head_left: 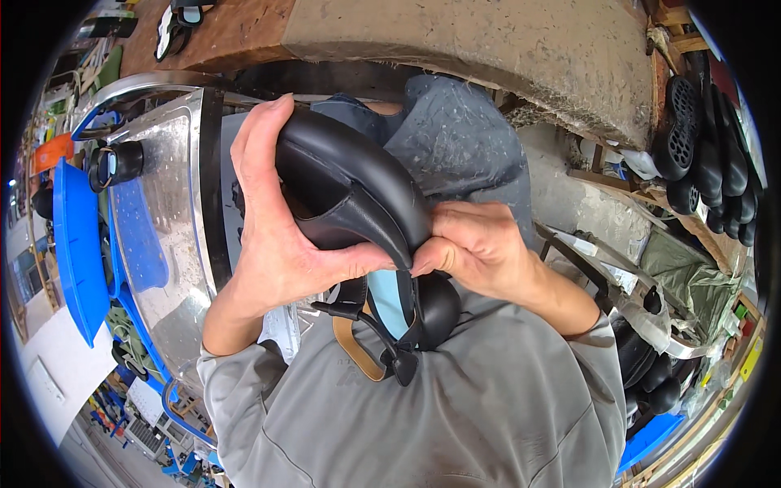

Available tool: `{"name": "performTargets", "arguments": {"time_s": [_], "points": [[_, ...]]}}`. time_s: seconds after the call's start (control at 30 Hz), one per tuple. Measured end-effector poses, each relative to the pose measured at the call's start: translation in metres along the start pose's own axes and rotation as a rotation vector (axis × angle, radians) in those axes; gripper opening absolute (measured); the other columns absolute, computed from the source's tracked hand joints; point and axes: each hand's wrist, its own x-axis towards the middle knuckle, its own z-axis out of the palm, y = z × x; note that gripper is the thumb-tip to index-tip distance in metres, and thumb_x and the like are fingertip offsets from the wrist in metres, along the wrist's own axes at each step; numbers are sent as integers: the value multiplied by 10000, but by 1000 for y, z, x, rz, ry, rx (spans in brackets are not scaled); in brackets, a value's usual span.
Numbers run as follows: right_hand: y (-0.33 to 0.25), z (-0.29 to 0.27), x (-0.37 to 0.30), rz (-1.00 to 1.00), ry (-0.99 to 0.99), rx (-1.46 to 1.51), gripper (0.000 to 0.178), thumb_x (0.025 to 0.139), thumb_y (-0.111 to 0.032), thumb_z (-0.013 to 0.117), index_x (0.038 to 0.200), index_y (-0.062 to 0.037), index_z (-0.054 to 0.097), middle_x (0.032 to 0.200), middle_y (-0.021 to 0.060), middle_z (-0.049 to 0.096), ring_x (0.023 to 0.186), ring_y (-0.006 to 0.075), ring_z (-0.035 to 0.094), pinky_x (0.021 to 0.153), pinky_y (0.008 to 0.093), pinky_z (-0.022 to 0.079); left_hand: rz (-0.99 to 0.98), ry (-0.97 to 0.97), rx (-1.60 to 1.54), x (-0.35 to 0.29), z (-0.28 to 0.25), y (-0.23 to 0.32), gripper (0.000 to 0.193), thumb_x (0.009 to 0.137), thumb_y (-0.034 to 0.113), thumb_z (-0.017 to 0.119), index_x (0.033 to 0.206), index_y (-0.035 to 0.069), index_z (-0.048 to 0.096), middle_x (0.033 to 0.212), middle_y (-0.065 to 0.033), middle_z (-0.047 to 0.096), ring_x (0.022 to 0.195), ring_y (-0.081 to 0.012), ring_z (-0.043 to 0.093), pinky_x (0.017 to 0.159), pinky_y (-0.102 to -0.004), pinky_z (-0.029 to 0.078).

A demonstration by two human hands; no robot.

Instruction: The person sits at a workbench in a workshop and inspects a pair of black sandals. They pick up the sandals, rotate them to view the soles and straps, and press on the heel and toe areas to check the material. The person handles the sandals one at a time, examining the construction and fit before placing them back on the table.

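Observation:
A black sandal [370,175] with a thick rounded sole is held in front of my chest. Its light blue insole [389,302] shows at the heel end, near my shirt. An ankle strap [355,351] with a tan lining hangs loose there. My left hand [272,244] wraps round the front part, fingers along the far side and thumb pressed on the black upper. At the sole's right edge, my right hand [482,246] pinches where the upper meets the sole, its fingertips close to my left thumb. Whether anything small sits in that pinch is hidden.
A worn workbench [488,57] runs across the far side, with another sandal [177,28] at its left. A metal-topped stand [175,163] and a blue tray [77,252] are on my left. Black soles [679,130] hang in a rack at right.

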Motion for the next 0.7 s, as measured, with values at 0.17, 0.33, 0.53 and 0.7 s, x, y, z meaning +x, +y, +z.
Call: {"name": "performTargets", "arguments": {"time_s": [0.17, 0.33, 0.53, 0.7], "points": [[4, 13, -12, 71, 52, -105, 252, 804, -276, 679, 850, -32, 634, 673, 89, 549, 588, 266, 559, 524, 362, 442, -7, -28, -51, -4, 6, -13, 1372, 395, 387, 940, 1433, 44, 112, 1406, -148, 278, 1054, -207, 504, 908, -347, 424], [6, 11, -14, 187, -49, 111, 254, 797, -290, 695, 830, -41, 651, 721, 102, 578, 674, 295, 580, 596, 379, 455, -64, -58, -94, -2, 8, -14, 1384, 391, 386, 941, 1436, 45, 99, 1402, -138, 276, 1065, -206, 495, 914, -358, 418], [5, -3, -8, 339, -118, 200, 520, 725, -295, 773, 1152, -79, 568, 819, 85, 641, 764, 239, 634, 704, 349, 498, -48, -72, -17, 5, 7, -10, 1376, 378, 433, 927, 1427, 33, 131, 1375, -168, 279, 1124, -260, 442, 945, -387, 389], [-11, -26, 31, 205, 12, 358, 866, 700, -249, 816, 1375, -8, 330, 1145, 138, 590, 1023, 217, 599, 876, 324, 466, 28, -219, -64, 28, -13, 17, 1438, 317, 588, 861, 1436, -4, 179, 1389, -247, 241, 1283, -374, 315, 1047, -436, 305]]}}
